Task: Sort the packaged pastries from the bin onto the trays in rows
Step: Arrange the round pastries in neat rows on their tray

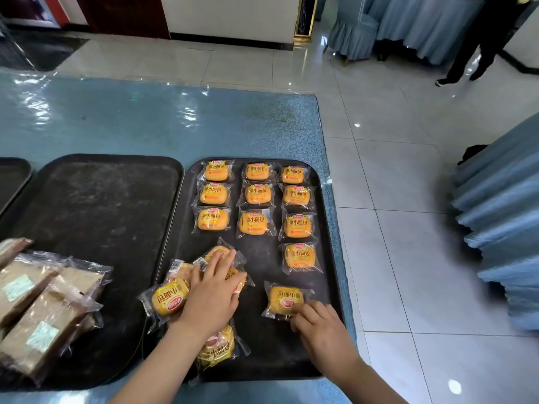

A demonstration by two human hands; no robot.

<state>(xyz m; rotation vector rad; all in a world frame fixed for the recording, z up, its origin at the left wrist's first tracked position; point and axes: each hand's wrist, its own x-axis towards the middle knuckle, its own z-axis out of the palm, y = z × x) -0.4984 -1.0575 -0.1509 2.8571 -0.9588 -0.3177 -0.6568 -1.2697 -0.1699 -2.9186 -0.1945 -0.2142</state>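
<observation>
Several yellow packaged buns (pixel 256 193) lie in three neat columns on the right black tray (pixel 328 258). My left hand (pixel 214 295) rests flat with spread fingers on a loose heap of the same buns (pixel 169 300) at the tray's near left. My right hand (pixel 319 328) pinches the near edge of a single upside-down bun packet (pixel 283 298) at the tray's near right, below the right column. One more bun (pixel 217 349) lies under my left wrist.
A second black tray (pixel 96 205) lies to the left, with several brown packaged cakes (pixel 43 304) stacked on its near left. A third tray's corner (pixel 11 176) shows at the far left. The blue table (pixel 145 121) ends right of the tray. A person stands far back right.
</observation>
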